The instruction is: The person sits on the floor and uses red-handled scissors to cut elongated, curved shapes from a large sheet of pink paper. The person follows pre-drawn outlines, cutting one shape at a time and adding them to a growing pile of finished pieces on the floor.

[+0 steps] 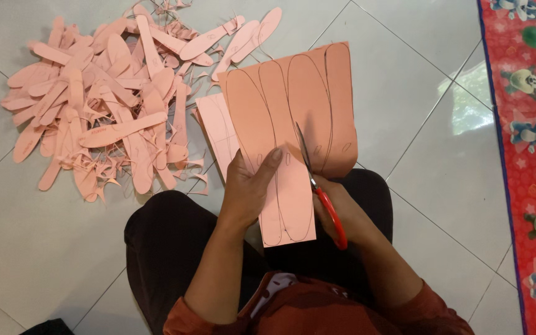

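My left hand [250, 188] grips the near left part of a pink sheet [280, 93] marked with long pencilled sole outlines. The sheet is held up over my lap. My right hand [342, 214] holds red-handled scissors [322, 192], whose blades are open and bite into the sheet along one outline, about the sheet's middle. A strip to the right of the cut bends away.
A big heap of cut pink sole shapes and scraps [100, 105] lies on the white tiled floor [417, 111] at the upper left. Another pink sheet [215, 127] lies under the held one. A red patterned mat [528, 124] runs along the right edge. My dark-trousered knees [169, 248] are below.
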